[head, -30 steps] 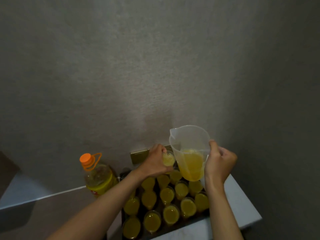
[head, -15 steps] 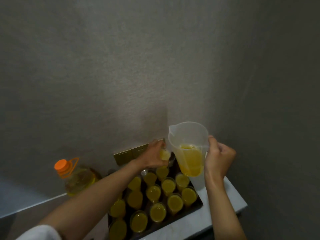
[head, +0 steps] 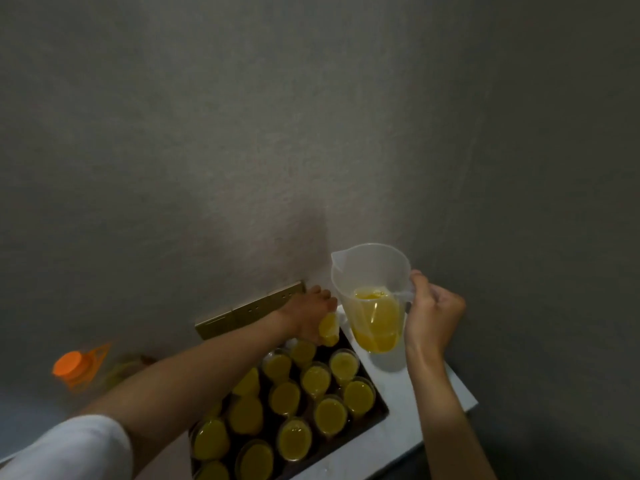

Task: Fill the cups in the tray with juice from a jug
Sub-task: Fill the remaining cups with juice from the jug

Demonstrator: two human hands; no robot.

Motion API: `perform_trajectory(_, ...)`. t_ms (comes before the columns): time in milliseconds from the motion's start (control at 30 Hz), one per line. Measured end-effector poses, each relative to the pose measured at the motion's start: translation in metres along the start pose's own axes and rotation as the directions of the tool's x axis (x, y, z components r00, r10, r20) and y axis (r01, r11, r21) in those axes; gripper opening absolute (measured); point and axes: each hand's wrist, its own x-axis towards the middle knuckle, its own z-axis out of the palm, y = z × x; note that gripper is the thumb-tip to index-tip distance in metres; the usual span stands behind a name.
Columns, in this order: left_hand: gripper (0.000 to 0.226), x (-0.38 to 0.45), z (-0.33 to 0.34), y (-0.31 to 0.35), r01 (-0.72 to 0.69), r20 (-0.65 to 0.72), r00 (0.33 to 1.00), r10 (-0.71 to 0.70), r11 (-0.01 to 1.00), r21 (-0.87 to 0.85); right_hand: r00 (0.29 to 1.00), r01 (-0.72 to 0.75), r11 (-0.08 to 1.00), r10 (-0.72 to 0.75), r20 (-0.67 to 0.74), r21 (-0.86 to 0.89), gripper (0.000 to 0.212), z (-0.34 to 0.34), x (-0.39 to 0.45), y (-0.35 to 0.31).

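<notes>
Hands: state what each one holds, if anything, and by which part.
The right hand holds the jug by its handle. The left hand holds a filled cup by its side, above the tray.

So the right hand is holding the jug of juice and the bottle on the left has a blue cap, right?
Not quite. The head view shows the bottle has an orange cap, not blue. The rest is right: the right hand is holding the jug of juice, and the bottle stands on the left.
</notes>
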Motion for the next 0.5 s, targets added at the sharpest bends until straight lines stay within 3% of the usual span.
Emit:
perform_trajectory(233,0.082,0.014,0.014,0.004,-0.017,0.076,0.997,0.007,0.990,0.138,0.999,-0.031,0.999,0.031,0.012,-0.036,0.050,-0.004,0.017,0.010)
perform_trajectory(333,0.074,0.018,0.018,0.006,-0.011,0.111,0.994,-0.002,0.993,0.119,0.998,-0.057,0.997,0.059,0.036,-0.057,0.050,-0.004,0.022,0.016)
perform_trajectory(500,0.083,0.029,0.030,0.013,-0.010,0.175,0.985,-0.009,0.994,0.106,0.994,-0.087,0.994,0.090,0.058,-0.065,0.051,-0.002,0.029,0.024)
